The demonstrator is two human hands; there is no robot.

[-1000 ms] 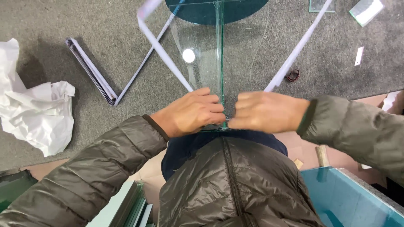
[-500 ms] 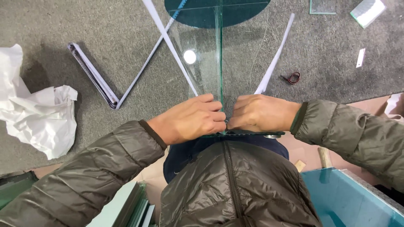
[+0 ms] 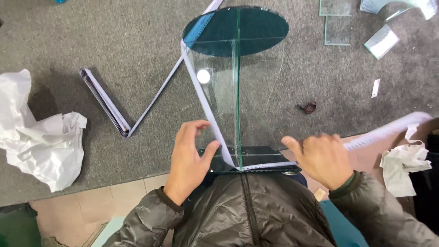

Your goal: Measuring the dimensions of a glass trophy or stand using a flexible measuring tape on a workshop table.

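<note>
Single head-worn view, looking almost straight down over the wearer's chest onto grey carpet [image 3: 114, 41]. It sits close above both hands, left hand [image 3: 188, 158] and right hand [image 3: 320, 158], at the near end of a tall glass vessel [image 3: 238, 91]. There is no second view.

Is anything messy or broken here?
Nothing looks broken. The glass cylinder seems whole. It is messy, though: crumpled white paper lies on the grey mat, loose white strips sprawl bent, and spare glass pieces sit scattered in the far corner.
</note>
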